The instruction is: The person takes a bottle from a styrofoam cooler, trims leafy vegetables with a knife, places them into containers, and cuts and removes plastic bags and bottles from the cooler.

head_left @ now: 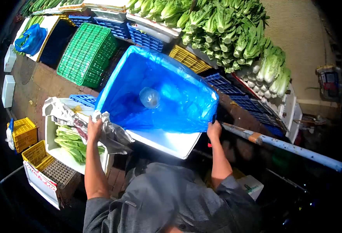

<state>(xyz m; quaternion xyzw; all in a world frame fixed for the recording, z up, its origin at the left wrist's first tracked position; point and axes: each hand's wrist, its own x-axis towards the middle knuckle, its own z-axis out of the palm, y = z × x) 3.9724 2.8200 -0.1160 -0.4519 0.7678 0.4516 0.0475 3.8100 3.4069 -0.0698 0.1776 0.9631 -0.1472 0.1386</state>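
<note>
A blue plastic liner (120,91) covers the inside of a white foam box (174,143) in front of me. A clear, rounded plastic object (150,97) lies in it. My left hand (94,129) is closed on crumpled paper (114,134) at the box's near left corner; its fingertips are partly hidden. At the near right corner, my right hand (214,130) grips the edge of the liner. Left of the box, a second white foam box (50,134) holds leafy greens (70,141), with part of the paper over its far side.
A green crate (86,52) stands beyond on the left, near a blue bag (32,39). Stacked lettuces (237,33) and bok choy (270,75) fill the back right. A metal pole (291,149) juts out at right. Yellow crates (24,134) sit far left.
</note>
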